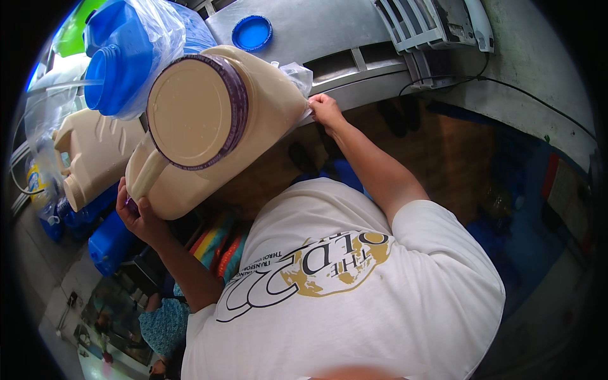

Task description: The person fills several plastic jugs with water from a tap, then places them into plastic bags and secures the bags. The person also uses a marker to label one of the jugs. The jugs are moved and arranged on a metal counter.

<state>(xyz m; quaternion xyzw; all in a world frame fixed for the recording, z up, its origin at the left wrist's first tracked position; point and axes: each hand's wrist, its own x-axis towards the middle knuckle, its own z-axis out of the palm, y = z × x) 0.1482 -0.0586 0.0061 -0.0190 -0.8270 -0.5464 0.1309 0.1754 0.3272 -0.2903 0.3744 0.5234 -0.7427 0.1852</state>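
A large beige plastic jug lies tilted along the counter edge in front of me. A round beige disc ringed by a printed purple band stands out on its upper side, and a moulded handle sits at its left end. My left hand is closed around that left end below the handle, with a small purple piece, perhaps a cap, between thumb and fingers. At the jug's right end my right hand pinches thin clear plastic, part of which is tucked behind the jug.
An open-necked blue jug in clear wrap and another beige jug stand at left. A blue lid lies on the metal counter. A corded appliance is at the far right. Another person's patterned sleeve shows lower left.
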